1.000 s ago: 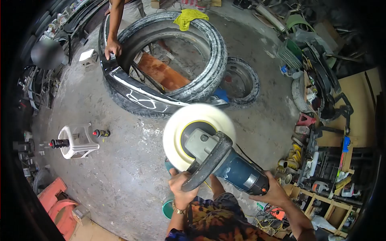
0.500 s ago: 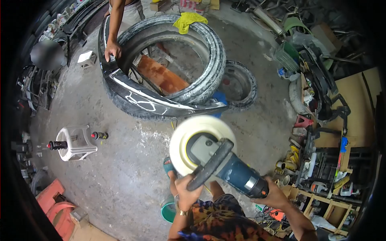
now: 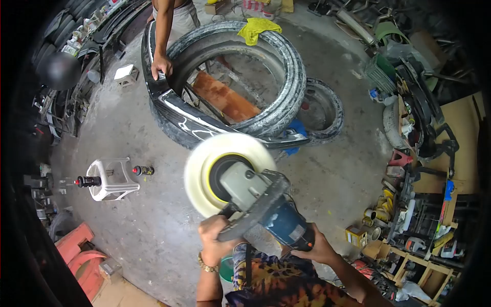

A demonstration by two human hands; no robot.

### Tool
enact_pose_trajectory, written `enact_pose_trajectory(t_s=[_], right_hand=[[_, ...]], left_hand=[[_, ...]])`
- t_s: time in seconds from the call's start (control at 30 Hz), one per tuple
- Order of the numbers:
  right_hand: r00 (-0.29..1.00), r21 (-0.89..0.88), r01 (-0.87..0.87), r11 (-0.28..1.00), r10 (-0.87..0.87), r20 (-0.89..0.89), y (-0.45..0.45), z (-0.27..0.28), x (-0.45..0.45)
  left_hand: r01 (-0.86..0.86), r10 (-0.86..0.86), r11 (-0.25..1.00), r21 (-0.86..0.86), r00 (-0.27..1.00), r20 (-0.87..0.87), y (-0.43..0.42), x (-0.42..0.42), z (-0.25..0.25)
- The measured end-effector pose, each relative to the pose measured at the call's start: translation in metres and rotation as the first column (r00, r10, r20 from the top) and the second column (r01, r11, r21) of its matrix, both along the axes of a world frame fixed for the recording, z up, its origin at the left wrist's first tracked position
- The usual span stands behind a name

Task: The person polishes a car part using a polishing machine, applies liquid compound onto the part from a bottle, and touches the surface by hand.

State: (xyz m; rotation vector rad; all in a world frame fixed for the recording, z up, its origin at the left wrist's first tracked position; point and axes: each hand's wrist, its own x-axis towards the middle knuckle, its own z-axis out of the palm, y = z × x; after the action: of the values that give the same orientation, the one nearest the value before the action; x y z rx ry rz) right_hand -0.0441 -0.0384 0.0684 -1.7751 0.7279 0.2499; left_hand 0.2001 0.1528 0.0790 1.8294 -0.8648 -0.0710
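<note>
Blue-and-grey power polisher (image 3: 282,221) with round cream pad (image 3: 196,176), held in near middle of scene: left hand (image 3: 215,238) curled firmly around black curved handle (image 3: 263,202), right hand (image 3: 321,246) around rear end (image 3: 303,238), fingers partly hidden; beyond, glossy black panel (image 3: 176,116) against white-smeared tyre (image 3: 295,97).

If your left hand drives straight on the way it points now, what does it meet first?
Carrying the polisher, the left hand would probably meet the glossy black panel first, through the leading pale pad. The pad overlaps the panel's edge in view, but the gap between them is unclear.
</note>
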Motion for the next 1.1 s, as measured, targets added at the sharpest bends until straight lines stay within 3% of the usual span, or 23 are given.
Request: enact_pose_trajectory(t_s=[0.17,0.27,0.3,0.37,0.47,0.63,0.8,0.93,1.03,1.1], right_hand=[[0.999,0.133,0.001,0.991,-0.008,0.051,0.017,-0.005,0.047],[0.994,-0.035,-0.083,0.996,0.085,0.070,0.020,-0.008,0.053],[0.994,-0.035,-0.084,0.996,0.086,0.067,0.019,-0.004,0.051],[0.999,0.126,0.026,0.992,-0.022,-0.033,0.013,0.003,0.042],[0.997,0.079,0.053,0.996,-0.049,-0.054,0.007,-0.007,-0.002],[0.990,0.118,0.111,0.987,-0.099,-0.101,0.008,-0.001,-0.005],[0.994,0.133,0.028,0.991,-0.015,-0.105,0.016,0.010,0.032],[0.996,0.145,-0.021,0.989,0.032,-0.077,0.030,-0.012,0.040],[0.976,0.241,-0.116,0.964,0.155,-0.150,0.035,-0.014,0.045],[0.973,0.313,-0.187,0.931,0.219,-0.069,0.038,-0.010,0.055]], left_hand=[[-0.164,0.158,0.982,0.090,0.985,0.071,0.028,0.031,0.012],[-0.137,0.132,0.989,0.058,0.988,0.081,0.028,0.038,0.011],[-0.129,0.125,0.990,0.060,0.990,0.063,0.027,0.037,0.010],[-0.057,0.051,0.997,0.045,0.991,0.121,0.021,0.028,0.005],[0.068,-0.068,0.997,0.034,0.998,-0.002,0.007,0.010,0.000],[0.070,-0.068,0.997,0.022,0.995,-0.071,-0.001,0.004,0.001],[-0.032,0.034,0.998,0.056,0.998,-0.046,0.024,0.016,0.003],[-0.090,0.097,0.989,0.117,0.994,-0.054,0.052,0.027,0.002],[-0.133,0.154,0.976,0.174,0.981,-0.117,0.067,0.021,0.004],[-0.156,0.175,0.976,0.149,0.977,-0.119,0.074,0.017,0.007]])
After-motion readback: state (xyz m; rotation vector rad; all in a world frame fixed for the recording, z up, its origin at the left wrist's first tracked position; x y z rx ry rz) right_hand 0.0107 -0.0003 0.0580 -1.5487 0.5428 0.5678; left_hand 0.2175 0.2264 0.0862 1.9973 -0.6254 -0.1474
